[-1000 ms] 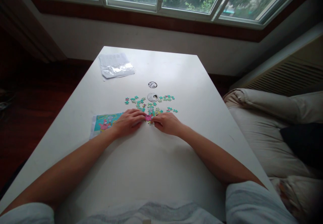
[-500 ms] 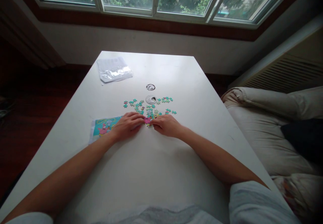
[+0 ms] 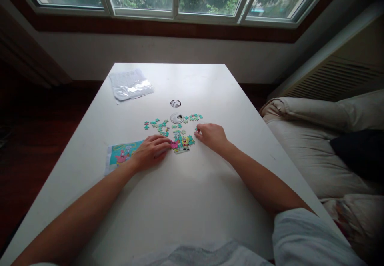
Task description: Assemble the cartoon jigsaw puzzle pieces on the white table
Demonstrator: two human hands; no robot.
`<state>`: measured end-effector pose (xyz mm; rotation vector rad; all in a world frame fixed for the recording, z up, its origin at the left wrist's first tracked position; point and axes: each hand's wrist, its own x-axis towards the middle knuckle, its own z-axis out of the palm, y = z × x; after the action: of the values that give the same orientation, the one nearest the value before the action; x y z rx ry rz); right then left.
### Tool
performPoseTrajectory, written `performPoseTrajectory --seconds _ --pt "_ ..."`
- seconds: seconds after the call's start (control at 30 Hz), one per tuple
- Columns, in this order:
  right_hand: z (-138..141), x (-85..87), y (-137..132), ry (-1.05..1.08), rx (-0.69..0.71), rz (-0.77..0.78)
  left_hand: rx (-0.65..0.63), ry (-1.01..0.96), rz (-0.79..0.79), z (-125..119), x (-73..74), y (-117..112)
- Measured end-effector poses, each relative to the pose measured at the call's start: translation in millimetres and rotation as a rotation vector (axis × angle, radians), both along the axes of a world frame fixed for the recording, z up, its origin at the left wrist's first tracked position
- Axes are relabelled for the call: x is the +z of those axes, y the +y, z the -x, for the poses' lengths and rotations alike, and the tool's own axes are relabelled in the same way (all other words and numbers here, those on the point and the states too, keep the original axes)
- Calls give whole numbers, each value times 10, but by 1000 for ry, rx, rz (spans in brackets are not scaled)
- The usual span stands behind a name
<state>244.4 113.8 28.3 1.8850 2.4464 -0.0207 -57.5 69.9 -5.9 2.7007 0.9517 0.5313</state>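
A small joined cluster of colourful jigsaw pieces (image 3: pixel 181 143) lies on the white table (image 3: pixel 180 202). My left hand (image 3: pixel 151 151) rests flat beside it, its fingertips touching the pink left edge of the cluster. My right hand (image 3: pixel 211 135) sits to the right of the cluster with its fingers curled down over loose teal pieces; I cannot make out whether they hold one. Several loose teal pieces (image 3: pixel 159 124) lie scattered just beyond the cluster. A printed reference picture (image 3: pixel 121 155) lies under my left wrist.
A clear plastic bag on paper (image 3: pixel 130 85) lies at the far left of the table. Two round holes or caps (image 3: pixel 176 117) sit in the tabletop behind the pieces. A cushioned sofa (image 3: pixel 315 146) stands to the right, windows beyond.
My right hand has left the joined cluster and moved right and away, onto loose pieces. My left hand stays at the cluster's left edge. The camera has shifted slightly.
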Motion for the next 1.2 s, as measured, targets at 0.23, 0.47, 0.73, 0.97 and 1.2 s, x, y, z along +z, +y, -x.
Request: performPoseTrajectory --seconds 0.23,0.47,0.73,0.97,1.2 --pt "78 -27 -48 7 31 37 3 2 3 0 -2 0" --pt "171 -90 -117 56 80 30 10 1 11 8 -8 -5" --pt "141 -153 -67 139 101 24 76 -43 -14 11 -24 11" --pt "82 -176 35 198 61 54 56 -45 -19 15 -30 24" --pt "46 -213 80 262 64 33 54 -58 -9 15 -36 27"
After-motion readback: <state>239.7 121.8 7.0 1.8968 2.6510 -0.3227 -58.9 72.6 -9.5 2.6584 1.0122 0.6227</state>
